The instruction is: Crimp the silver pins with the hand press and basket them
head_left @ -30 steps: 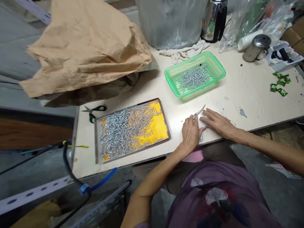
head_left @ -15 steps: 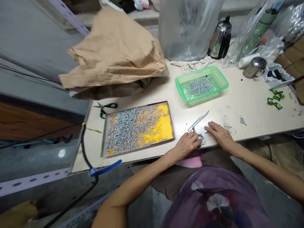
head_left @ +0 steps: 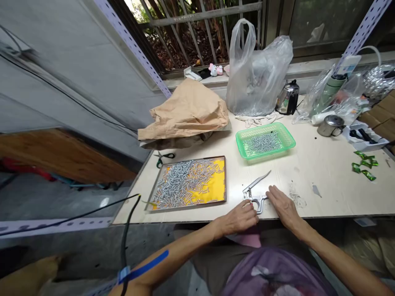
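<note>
A silver plier-like hand tool (head_left: pixel 255 199) with a small spring, a ring-shaped opening and one long curved handle lies on the table near its front edge. My left hand (head_left: pixel 241 217) is closed, its curled fingertips at the tool's near left side; whether a small part is also between them is hidden. My right hand (head_left: pixel 283 205) lies with fingers stretched out, their tips touching the tool's right end. To the left, a shallow tray (head_left: pixel 226 187) with a yellow bottom holds many small metal pins. More pins lie in a green plastic basket (head_left: pixel 265 156) behind the tool.
Green-handled scissors (head_left: pixel 166 156) lie behind the tray. Brown paper (head_left: pixel 191 111), a clear plastic bag (head_left: pixel 256 82) and a metal kettle (head_left: pixel 288 98) stand along the back. At right are a metal cup (head_left: pixel 331 126) and green wrappers (head_left: pixel 365 164). A black cable (head_left: pixel 125 238) hangs at left.
The view has tilted up, bringing the window into sight. My left hand has drawn back slightly towards me, uncovering more of the tool's ring; my right hand keeps its place at the tool's right end.
</note>
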The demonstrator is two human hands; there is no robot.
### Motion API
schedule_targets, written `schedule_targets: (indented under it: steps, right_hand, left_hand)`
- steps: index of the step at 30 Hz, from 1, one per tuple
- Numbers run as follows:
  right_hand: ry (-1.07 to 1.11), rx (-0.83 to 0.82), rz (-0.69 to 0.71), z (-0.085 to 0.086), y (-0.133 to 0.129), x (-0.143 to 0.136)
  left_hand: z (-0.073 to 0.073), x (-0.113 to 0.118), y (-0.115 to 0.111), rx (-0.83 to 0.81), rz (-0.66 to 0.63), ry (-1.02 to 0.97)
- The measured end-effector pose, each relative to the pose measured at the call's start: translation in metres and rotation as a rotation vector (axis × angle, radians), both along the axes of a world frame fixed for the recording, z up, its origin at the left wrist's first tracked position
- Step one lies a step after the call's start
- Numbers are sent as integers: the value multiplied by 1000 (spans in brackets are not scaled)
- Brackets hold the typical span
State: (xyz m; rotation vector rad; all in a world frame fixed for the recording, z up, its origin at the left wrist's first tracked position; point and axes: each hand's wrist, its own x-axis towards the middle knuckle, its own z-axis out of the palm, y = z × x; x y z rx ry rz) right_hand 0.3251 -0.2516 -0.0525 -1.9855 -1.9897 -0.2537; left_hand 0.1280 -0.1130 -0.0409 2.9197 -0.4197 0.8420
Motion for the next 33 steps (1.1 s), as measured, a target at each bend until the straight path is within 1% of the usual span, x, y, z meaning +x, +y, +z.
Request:
schedule_targets:
  steps: [1, 2, 3, 5, 6, 8, 9, 10, 11, 12, 13, 14, 16, 17, 18, 20, 21, 23, 26, 28, 31, 33]
  right_hand:
    - [16, 9, -4, -2, -1, -1]
    - [27, 17, -8, -3, -1, -1]
    - [31, 23, -11, -5, -1, -1]
    - [22, 34, -18, -6, -2, -1]
    - [11, 41, -16, -6, -2, -1]
    - [-12, 53, -9, -4, -1, 0]
    - [-22, 60, -6, -4, -1, 0]
    - [-27, 68, -3, -3, -1, 0]
    - [-27, 77, -2, -2, -1, 0]
    - [-22, 86, -2, -2, -1, -1]
    - [-18, 97, -2, -2, -1, -1]
    - [-16, 105, -4, -3, -1, -1]
    - [-25, 114, -12, -5, -2, -2]
    - [-30, 116, -17, -6, -2, -3]
    - [-32, 117, -23, -8, -2, -3]
    - [-22, 116, -29, -9, -2, -4]
    - [-17, 114, -27, -10, -2, -4]
    - [-12, 106, -19, -9, -2, -4]
    - [8, 87, -10, -6, -2, -4]
    - [42, 65, -10, -4, -2, -4]
    - [66, 43, -12, -3, -1, -5]
    - [43, 35, -22, 0, 0, -6]
  left_hand:
    - [7, 3, -3, -4, -30, -51]
    - [17, 8, -4, -30, -32, -88]
    - [28, 15, -3, -78, 5, -117]
    - [56, 35, 6, -195, 153, -172]
    - [71, 46, 15, -225, 223, -213]
    - [100, 66, 39, -227, 341, -230]
    - [112, 72, 53, -225, 430, -209]
    - [121, 75, 66, -231, 545, -179]
    - [127, 75, 80, -236, 649, -150]
    - [128, 71, 93, -240, 743, -112]
    - [125, 64, 104, -248, 830, -54]
    - [119, 55, 114, -257, 904, 23]
    - [99, 33, 129, -281, 1033, 229]
    - [87, 22, 134, -290, 1068, 343]
    - [75, 13, 137, -297, 1069, 446]
    - [54, -2, 138, -303, 1031, 579]
    - [47, -7, 138, -300, 1005, 612]
    - [37, -12, 136, -280, 954, 635]
    - [34, -11, 134, -256, 901, 648]
    - [37, -8, 134, -286, 916, 655]
    - [46, -7, 136, -435, 988, 622]
    - [54, -8, 133, -580, 1042, 531]
